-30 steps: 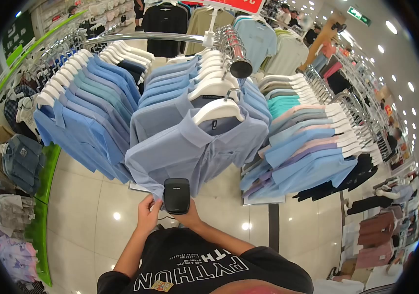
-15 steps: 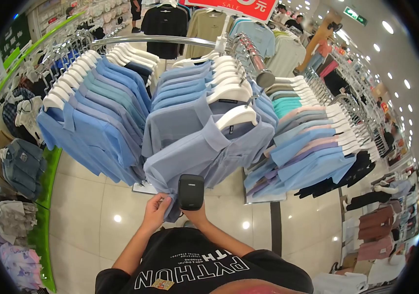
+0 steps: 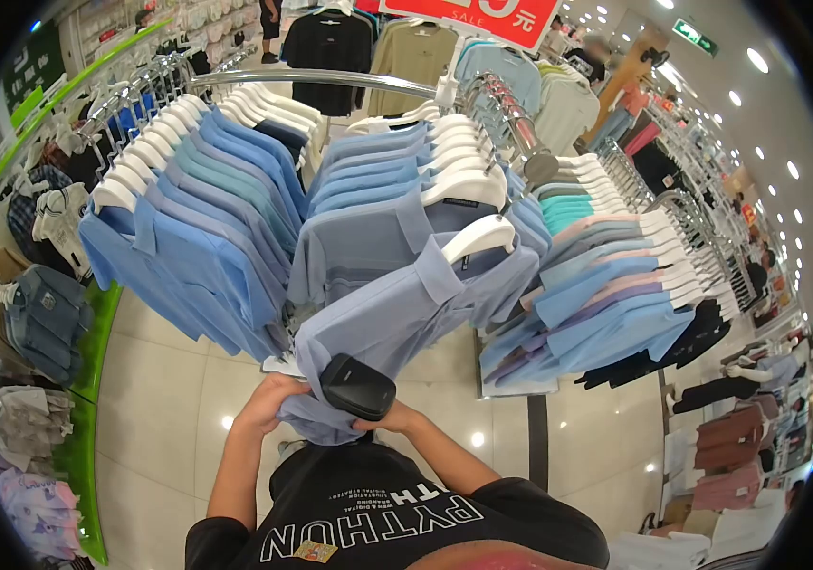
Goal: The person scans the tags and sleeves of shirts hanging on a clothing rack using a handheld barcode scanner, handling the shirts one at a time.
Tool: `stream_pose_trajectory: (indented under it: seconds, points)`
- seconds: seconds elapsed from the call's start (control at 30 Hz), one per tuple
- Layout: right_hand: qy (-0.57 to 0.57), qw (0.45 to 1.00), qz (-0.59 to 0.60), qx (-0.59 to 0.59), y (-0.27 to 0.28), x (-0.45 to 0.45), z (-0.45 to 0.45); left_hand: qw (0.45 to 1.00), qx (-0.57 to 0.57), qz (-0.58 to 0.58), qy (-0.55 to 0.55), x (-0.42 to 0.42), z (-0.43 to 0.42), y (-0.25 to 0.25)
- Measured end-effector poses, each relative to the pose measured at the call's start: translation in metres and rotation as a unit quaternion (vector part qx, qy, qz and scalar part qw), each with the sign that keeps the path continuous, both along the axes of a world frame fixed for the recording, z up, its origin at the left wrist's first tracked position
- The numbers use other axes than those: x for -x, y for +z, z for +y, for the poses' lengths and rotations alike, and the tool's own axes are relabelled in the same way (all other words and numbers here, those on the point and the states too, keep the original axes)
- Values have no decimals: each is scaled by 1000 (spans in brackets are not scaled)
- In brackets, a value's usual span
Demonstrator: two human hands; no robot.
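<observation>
A grey-blue collared shirt [image 3: 382, 318] hangs on a white hanger [image 3: 482, 237] at the front of the middle rack. My left hand [image 3: 271, 401] is closed on the lower end of its fabric, left of my waist. At the right, my right hand [image 3: 395, 419] is beside the same fabric, with a black rounded box-shaped device [image 3: 357, 387] tilted over it. The device covers most of my right fingers, so whether they grip the device, the shirt or both is hard to see. The shirt's lower part is bunched between my hands.
Blue shirts [image 3: 207, 275] hang close together on the left, and pastel shirts [image 3: 606, 318] on the right. A metal rail [image 3: 321, 78] and a red sale sign [image 3: 482, 17] stand above. A green-edged display [image 3: 93, 361] runs along the left. Tiled floor [image 3: 159, 418] lies below.
My left hand has moved left and slightly down, pulling the shirt's lower end outward. The black device has gone from upright to tilted. My right hand has shifted slightly right.
</observation>
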State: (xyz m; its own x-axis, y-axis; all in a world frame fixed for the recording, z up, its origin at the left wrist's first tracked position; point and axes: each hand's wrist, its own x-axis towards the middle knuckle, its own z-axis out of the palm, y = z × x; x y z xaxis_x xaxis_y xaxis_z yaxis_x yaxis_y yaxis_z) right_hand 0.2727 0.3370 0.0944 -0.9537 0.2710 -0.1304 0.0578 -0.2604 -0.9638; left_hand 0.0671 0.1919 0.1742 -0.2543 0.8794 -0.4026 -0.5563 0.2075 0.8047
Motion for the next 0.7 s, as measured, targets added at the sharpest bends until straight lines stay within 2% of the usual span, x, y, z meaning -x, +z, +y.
stream_pose_trajectory:
  seconds: [0.1,0.2,0.3,0.37,0.4,0.5,0.53,0.63,0.7]
  points:
    - [60,996,20,63,-1,-1,2,1000,-4,-9,-5,4,-5,-1]
    - [83,975,95,182,-3,-3,2,995,-64,62,-45,16,-18,-55]
    - [77,933,154,315,28,1,-2,989,-56,93,-104,3,-25,-24]
    - [60,905,151,393,38,1,-2,979,-45,187,-65,-13,-21,-23]
    - [58,902,163,395,41,1,-2,970,-39,234,-46,-20,-21,-25]
    - [-34,918,158,363,37,0,-9,957,-6,277,89,-32,-20,-68]
    - [-80,924,131,349,34,-3,-13,975,48,198,92,-37,-23,-70]
    - [-113,926,140,332,30,-3,-18,985,81,-23,151,-51,-28,-73]
    - [-118,916,145,356,28,-3,-19,975,54,-144,162,-50,-29,-73]
